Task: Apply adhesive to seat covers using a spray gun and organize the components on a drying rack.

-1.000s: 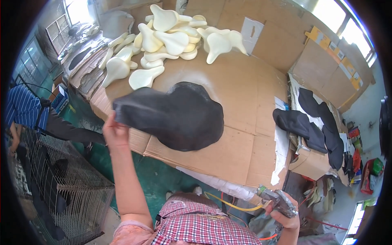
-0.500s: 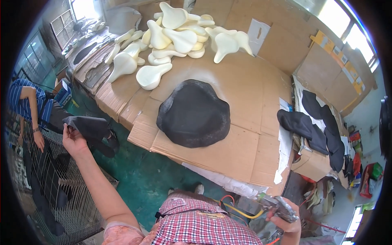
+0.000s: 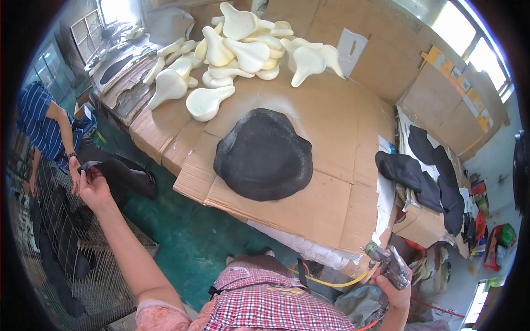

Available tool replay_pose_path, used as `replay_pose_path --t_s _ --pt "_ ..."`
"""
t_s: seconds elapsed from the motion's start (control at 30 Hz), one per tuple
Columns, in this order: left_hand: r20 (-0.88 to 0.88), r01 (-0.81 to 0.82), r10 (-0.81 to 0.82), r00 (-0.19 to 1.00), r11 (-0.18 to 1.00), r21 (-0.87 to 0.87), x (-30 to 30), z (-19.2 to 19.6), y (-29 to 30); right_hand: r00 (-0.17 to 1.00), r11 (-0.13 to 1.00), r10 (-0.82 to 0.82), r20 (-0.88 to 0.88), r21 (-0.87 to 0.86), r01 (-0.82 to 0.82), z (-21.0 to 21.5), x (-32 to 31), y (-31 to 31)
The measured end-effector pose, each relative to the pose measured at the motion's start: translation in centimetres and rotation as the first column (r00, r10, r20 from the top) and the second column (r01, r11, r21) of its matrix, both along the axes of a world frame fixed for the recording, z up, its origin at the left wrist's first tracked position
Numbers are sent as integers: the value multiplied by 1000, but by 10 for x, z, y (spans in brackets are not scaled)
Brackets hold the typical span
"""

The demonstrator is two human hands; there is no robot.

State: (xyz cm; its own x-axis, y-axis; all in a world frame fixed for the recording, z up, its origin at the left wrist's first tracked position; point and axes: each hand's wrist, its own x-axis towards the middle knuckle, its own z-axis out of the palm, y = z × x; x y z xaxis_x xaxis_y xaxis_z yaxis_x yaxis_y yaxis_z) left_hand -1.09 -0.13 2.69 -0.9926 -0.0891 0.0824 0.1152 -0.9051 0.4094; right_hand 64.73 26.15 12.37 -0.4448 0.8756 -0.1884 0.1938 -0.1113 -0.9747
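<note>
My left hand reaches out to the left, its fingers pinched on the edge of a dark seat cover. Another person's hand is right beside my fingertips; whether it also grips the cover I cannot tell. At the lower right, my right hand is wrapped round a metal spray gun with a yellow hose near it. Between my hands, a rounded black cover piece lies on the cardboard-covered table.
Several cream foam bicycle saddles are piled at the table's back. More black covers lie on the right side. A person in a striped blue shirt is at the left, behind a wire rack.
My left hand has shifted slightly left with the cover, and the other person's hand has come up to it. My right hand has moved a little up and right with the spray gun.
</note>
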Motion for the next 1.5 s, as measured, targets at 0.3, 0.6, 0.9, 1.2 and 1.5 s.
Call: replay_pose_path --t_s 0.3,0.6,0.9,1.2,1.5 --pt "40 -14 13 999 1000 12 -46 -31 -25 992 992 122 -25 -26 -123 8 -15 10" --pt "55 126 -126 990 992 6 22 -57 64 964 965 262 -48 5 -262 -3 -14 11" --pt "199 224 -236 951 84 -971 173 -239 222 984 985 169 -51 -15 -170 -3 17 5" --pt "288 246 -215 933 -202 -948 219 -185 267 980 997 -67 -187 36 75 -12 2 17" --pt "395 731 -647 652 676 -99 182 -36 257 992 1000 14 -123 -4 -14 -9 12 21"
